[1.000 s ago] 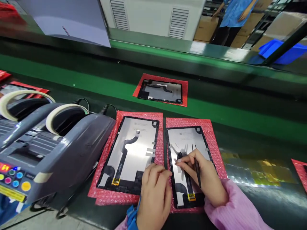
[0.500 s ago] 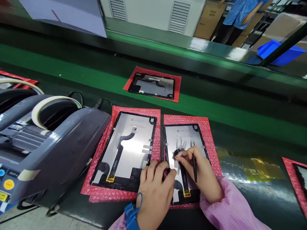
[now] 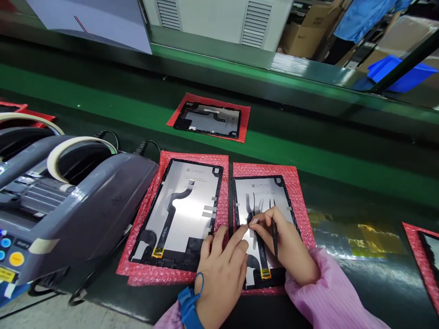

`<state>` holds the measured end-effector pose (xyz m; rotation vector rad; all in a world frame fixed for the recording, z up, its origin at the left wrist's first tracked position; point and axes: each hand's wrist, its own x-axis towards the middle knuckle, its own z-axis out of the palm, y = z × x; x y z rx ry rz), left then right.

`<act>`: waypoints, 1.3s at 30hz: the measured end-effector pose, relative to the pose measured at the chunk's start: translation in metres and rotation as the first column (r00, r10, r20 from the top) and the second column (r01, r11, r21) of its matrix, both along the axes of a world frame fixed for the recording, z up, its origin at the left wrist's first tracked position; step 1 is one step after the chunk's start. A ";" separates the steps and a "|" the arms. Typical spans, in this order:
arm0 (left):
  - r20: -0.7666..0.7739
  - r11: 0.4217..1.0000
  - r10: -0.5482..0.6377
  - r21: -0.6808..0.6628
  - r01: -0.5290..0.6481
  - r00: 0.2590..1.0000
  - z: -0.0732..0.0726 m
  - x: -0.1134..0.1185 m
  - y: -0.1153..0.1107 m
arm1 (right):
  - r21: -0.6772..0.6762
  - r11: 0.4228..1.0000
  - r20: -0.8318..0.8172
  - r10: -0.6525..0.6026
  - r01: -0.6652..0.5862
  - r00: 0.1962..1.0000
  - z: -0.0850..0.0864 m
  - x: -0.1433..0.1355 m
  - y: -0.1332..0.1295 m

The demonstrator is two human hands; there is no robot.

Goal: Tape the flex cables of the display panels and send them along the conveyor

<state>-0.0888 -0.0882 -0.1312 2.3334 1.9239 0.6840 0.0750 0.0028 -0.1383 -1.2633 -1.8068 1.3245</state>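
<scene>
My right hand [image 3: 286,242] is closed, with black tweezers [image 3: 274,233] tucked in its fingers, their tips pointing away from me. Its thumb and index finger pinch together over the right tablet screen panel [image 3: 272,187], beside a small whitish piece and the dark ribbon cable [image 3: 263,256]. What exactly lies in the pinch is hard to make out. My left hand [image 3: 222,269], with a blue wrist strap [image 3: 188,308], has its fingers apart. Its index fingertip meets the right fingertips, while its other fingers rest by the lower edge of the left screen panel [image 3: 188,205].
Both panels lie on pink bubble-wrap sheets [image 3: 303,210]. A grey tape dispenser [image 3: 99,210] stands at left. Another screen panel [image 3: 209,119] lies on the green belt [image 3: 291,155] behind. Amber tape strips [image 3: 366,237] stick to the bench at right. A person in blue [image 3: 363,20] stands beyond.
My left index finger has stretched forward to the right fingertips. The panel on the belt has shifted slightly left. My right hand stays nearly in place with the tweezers.
</scene>
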 end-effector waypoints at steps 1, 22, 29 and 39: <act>-0.004 1.000 -0.004 -0.002 0.004 1.000 0.000 0.000 0.000 | 0.002 1.000 0.013 -0.006 0.006 1.000 -0.001 0.000 -0.001; -0.145 0.998 -0.051 0.021 0.055 0.988 -0.009 0.004 -0.002 | 0.632 0.754 0.407 -0.122 -0.182 0.905 0.005 -0.003 0.006; -0.148 0.998 0.000 0.062 0.010 0.989 -0.015 0.012 -0.004 | 0.752 0.465 0.521 0.015 -0.467 0.853 0.017 -0.001 0.025; -0.215 0.995 -0.018 0.096 0.040 0.976 -0.021 0.018 -0.004 | 0.762 0.606 0.432 -0.212 -0.228 0.877 0.029 -0.009 0.029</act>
